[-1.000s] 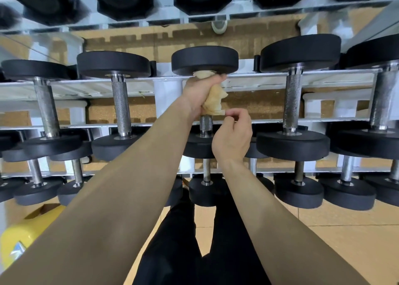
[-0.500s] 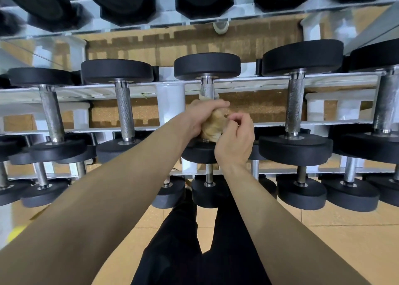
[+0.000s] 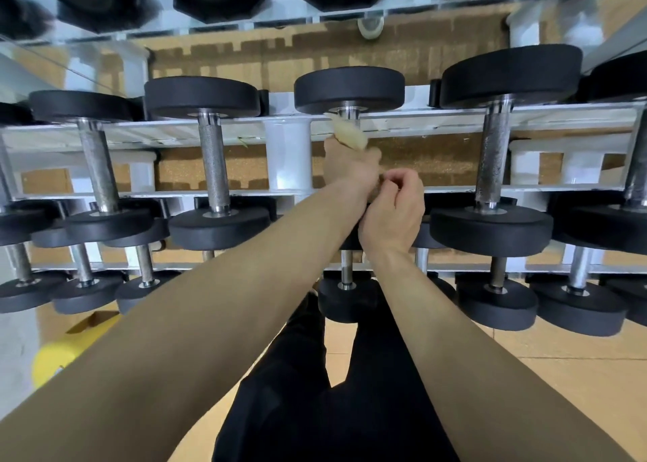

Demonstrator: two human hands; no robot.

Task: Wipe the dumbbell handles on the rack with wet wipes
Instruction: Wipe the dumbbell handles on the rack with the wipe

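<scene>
Both arms reach out from the bottom of the view toward the middle shelf of the rack (image 3: 420, 120). The left arm is long and almost straight. It comes in from the low left and goes up to the middle dumbbell (image 3: 350, 89). The left hand (image 3: 350, 162) is wrapped around that dumbbell's handle (image 3: 348, 113), with its fingers curled tight. A crumpled tan wet wipe (image 3: 350, 136) is squeezed between the hand and the bar. A bit of the wipe sticks out above the hand, close under the far black weight. Only a short shiny bit of the handle shows there. The rest is hidden by the hand.

The right arm comes up from the low right. The right hand (image 3: 394, 209) sits just below the left hand and touches its wrist. The back of the hand faces the camera. Its fingers are curled in and the thumb meets the fingertips. I cannot tell if it pinches anything.

More dumbbells stand on each side, one to the left (image 3: 213, 167) and one to the right (image 3: 495, 160). Black trousers (image 3: 315, 391) show below the arms.
</scene>
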